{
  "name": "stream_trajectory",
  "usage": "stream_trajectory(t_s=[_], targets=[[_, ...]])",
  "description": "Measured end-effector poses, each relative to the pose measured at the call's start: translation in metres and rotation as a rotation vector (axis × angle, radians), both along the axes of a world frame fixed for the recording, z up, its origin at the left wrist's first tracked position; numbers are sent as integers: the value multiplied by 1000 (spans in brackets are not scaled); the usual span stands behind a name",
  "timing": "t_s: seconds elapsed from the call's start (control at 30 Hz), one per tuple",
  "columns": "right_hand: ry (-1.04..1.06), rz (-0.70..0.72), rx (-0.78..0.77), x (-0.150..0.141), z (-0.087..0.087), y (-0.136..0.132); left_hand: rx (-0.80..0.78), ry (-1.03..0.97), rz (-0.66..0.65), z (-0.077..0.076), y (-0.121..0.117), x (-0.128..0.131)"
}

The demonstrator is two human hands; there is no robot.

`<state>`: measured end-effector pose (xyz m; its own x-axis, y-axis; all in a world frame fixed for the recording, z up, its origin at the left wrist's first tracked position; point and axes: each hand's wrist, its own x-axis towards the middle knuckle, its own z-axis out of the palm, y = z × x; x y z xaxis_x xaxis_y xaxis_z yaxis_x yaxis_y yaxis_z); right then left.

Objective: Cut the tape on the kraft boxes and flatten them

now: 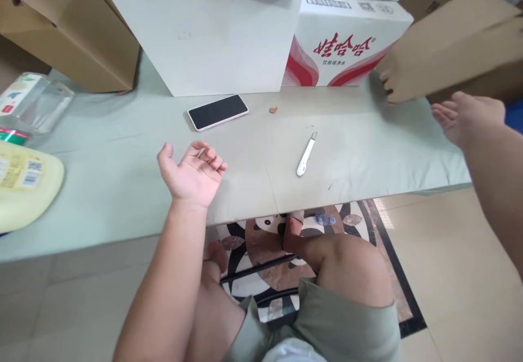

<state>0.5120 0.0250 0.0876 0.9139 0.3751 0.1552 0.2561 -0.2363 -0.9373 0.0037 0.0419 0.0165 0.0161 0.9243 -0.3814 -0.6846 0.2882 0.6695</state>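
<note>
My left hand [192,174] is raised over the near part of the table, palm up, with its fingers apart and loosely bent. It holds nothing; the nearest thing is a phone [218,112] with a dark screen and pale pink edge, lying just beyond it. At the far right, my right hand [468,116] is held out beside a brown cardboard box [445,41], its fingers partly stretched and nothing seen in them. A small gap shows between fingers and box. Between my hands, a white utility knife [306,154] lies on the table.
White cartons [232,35] and a red-and-white printed carton [339,51] stand along the back. On the left are another cardboard box [90,41], a clear plastic bottle [44,103] and a yellow jug [28,188]. A small brown scrap [273,110] lies on the green-covered table [110,177].
</note>
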Motion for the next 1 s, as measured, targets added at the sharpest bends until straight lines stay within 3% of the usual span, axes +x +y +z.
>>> stream_trajectory(t_s=[0.07,0.17,0.33,0.5,0.6,0.73,0.9,1.0], targets=[[127,16,-70,-7,-5,24,11,12,-7,-1,2,-1],[228,38,-140,-31,-18,31,19,18,-10,0,4,-7],[214,113,-261,-67,-35,17,-4,-42,1,4,4,-17],[112,337,-369,-121,-30,30,59,-95,5,10,-8,-29],[34,542,-420,-177,-24,50,89,-156,16,14,-17,-40],[-121,889,-458,-272,-18,77,85,-291,50,21,-27,-61],[-478,1275,-510,-405,-14,111,98,-391,117,30,-34,-92],[-773,1379,-434,-480,-15,148,107,-436,146,31,-35,-108]])
